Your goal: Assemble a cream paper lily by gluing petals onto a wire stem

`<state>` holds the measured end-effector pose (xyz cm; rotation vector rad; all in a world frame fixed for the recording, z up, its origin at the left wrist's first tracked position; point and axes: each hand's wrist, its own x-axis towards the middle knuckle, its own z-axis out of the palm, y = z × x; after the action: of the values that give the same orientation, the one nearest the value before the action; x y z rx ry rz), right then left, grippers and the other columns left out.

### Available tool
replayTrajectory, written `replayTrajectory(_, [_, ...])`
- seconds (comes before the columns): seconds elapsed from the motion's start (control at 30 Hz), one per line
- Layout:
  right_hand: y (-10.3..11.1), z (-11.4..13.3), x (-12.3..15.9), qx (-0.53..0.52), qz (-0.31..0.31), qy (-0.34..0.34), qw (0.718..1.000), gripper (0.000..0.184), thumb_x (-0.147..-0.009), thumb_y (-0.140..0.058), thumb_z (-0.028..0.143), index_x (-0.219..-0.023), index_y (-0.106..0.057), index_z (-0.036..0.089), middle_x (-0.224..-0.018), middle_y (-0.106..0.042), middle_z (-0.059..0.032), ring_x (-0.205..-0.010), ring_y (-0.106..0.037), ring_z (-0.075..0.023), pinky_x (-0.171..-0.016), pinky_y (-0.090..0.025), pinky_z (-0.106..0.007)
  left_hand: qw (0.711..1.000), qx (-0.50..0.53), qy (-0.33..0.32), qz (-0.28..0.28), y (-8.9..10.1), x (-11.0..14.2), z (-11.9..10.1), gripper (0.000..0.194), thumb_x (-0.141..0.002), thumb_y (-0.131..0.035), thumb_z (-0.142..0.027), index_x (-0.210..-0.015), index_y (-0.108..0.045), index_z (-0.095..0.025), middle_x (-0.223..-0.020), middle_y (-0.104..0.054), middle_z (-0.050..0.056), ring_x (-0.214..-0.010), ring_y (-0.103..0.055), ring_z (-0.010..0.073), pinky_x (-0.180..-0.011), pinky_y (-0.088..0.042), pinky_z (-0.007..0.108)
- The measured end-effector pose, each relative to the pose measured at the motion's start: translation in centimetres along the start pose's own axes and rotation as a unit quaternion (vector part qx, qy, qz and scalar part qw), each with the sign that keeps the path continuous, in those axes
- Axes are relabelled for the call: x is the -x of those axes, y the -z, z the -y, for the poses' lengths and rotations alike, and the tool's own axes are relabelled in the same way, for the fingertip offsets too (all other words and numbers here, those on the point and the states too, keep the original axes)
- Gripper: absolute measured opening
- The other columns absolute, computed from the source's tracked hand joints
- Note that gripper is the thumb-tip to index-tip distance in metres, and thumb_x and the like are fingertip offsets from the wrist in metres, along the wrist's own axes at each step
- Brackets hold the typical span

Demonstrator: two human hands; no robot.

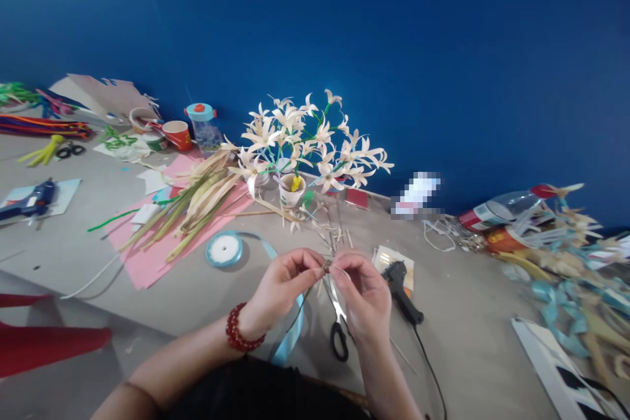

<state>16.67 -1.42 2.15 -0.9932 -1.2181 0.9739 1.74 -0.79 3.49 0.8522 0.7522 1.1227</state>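
Note:
In front of my body, my left hand [290,281] and my right hand [363,292] meet with thumbs and fingertips pinched. Between them is a thin dark strand [325,266], like a wire or a fine stem, whose tail hangs below my left hand. The tips partly cover it, so its exact kind is unclear. Scissors with black handles [338,340] lie on the table under my hands. A light blue ribbon [289,340] trails beside them from its spool [224,249]. To the right of my right hand rests a black glue gun [404,292] on a small card.
Cream-coloured flowers on green stems [315,138] rise from a paper cup [292,195] against the blue wall. Dried husks [201,203] cover pink paper [142,262] at left. A blue glue gun [32,202] lies far left. A plastic bottle [506,207] and ribbon scraps [561,315] crowd the right.

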Motion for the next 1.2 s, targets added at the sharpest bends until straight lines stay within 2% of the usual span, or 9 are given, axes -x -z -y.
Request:
replayTrajectory(0.67, [-0.31,0.96,0.02,0.141,-0.011,0.087,0.986,0.005,-0.085,-0.065,0.016,-0.082,-0.065,0.021,-0.084,-0.062,-0.0034,-0.078,-0.060,-0.0184,-0.067,-0.049,-0.030,0.999,-0.021,-0.027,0.020,0.25,0.16,0.05,0.019,-0.081,-0.070,-0.029,-0.072,-0.062,-0.015,-0.087,-0.062,0.006,-0.081,-0.055,0.0169,-0.075,-0.041,0.028])
replayTrajectory(1.2, [-0.71,0.56,0.14,0.194,-0.040,0.152,0.968,0.011,-0.082,-0.066,0.010,-0.084,-0.064,0.021,-0.083,-0.062,-0.0033,-0.079,-0.062,-0.0190,-0.065,-0.052,-0.031,0.999,-0.020,-0.030,0.022,0.31,0.13,0.26,0.017,-0.083,-0.068,-0.025,-0.073,-0.061,-0.014,-0.088,-0.063,0.006,-0.084,-0.056,0.0172,-0.077,-0.042,0.029])
